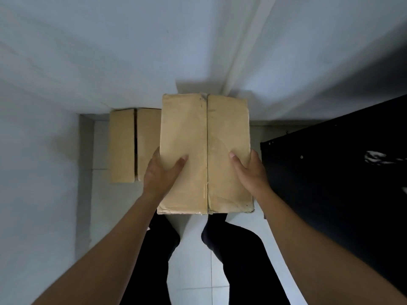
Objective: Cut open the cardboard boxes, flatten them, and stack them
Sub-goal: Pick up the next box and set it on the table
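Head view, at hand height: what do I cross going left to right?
White wall → cardboard box on the floor → left hand → held box → right hand → black panel.

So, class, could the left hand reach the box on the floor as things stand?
Probably not yet: the left hand is busy gripping the held box. Nothing else seems to block the floor box.
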